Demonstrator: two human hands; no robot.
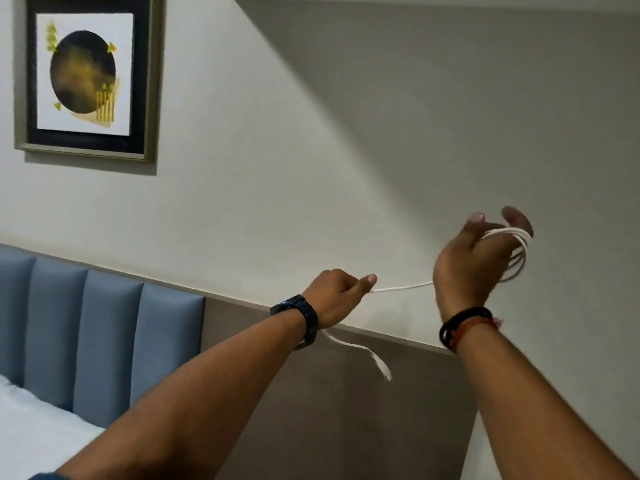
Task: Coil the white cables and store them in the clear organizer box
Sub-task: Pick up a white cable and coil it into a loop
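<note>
A white cable (401,288) stretches taut between my two raised hands. My left hand (334,297), wearing a dark watch, pinches the cable between thumb and fingers; the loose tail hangs below the wrist and ends in a flat white tip (379,367). My right hand (474,263), with dark and orange bands at the wrist, is held upright with several loops of the cable wound around its fingers (517,251). The clear organizer box is not in view.
Both arms are lifted in front of a pale wall. A blue padded headboard (97,341) and a white bed (31,431) lie lower left, a brown panel (329,410) below the hands, a framed picture (88,76) upper left.
</note>
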